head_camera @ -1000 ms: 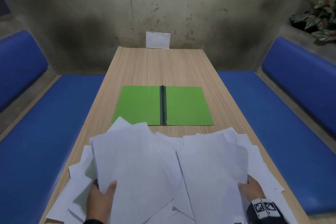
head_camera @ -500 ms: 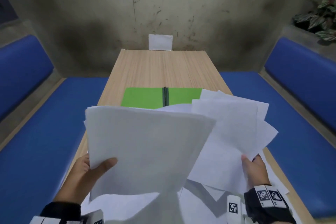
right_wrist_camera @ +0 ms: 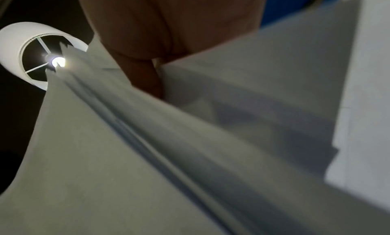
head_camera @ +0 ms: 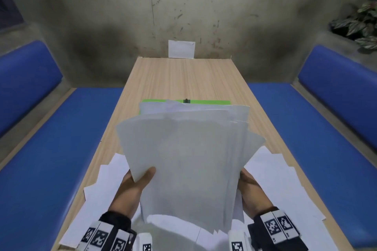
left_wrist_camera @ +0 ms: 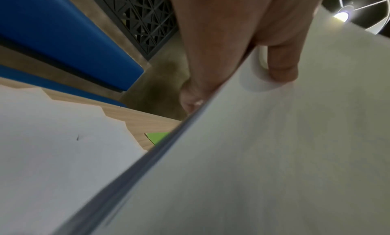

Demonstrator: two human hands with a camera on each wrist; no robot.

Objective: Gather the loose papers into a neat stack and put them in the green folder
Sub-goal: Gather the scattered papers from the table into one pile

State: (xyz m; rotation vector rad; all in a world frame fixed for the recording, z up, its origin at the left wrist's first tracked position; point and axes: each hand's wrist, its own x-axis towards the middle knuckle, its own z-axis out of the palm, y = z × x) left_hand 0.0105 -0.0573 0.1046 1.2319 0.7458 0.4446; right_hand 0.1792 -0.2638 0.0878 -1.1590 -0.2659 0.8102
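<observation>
A loose bundle of white papers [head_camera: 189, 159] stands nearly upright above the table, its top edges uneven. My left hand [head_camera: 134, 181] grips its left edge, thumb on the near face; in the left wrist view the thumb [left_wrist_camera: 282, 61] presses the sheets [left_wrist_camera: 274, 155]. My right hand [head_camera: 251, 189] holds the right edge, fingers hidden behind the paper; the right wrist view shows a finger [right_wrist_camera: 145, 81] among the fanned sheets [right_wrist_camera: 147, 155]. More papers [head_camera: 281, 179] lie scattered on the table below. The green folder [head_camera: 212, 102] lies open beyond, mostly hidden by the bundle.
The wooden table [head_camera: 183, 75] runs away to a stained wall, where a small white card [head_camera: 181, 49] leans. Blue benches [head_camera: 61, 149] flank both sides. A potted plant [head_camera: 359, 24] sits on the ledge at the far right.
Both hands have lifted the papers off the table and brought the two separate handfuls together into one upright bundle in front of me.
</observation>
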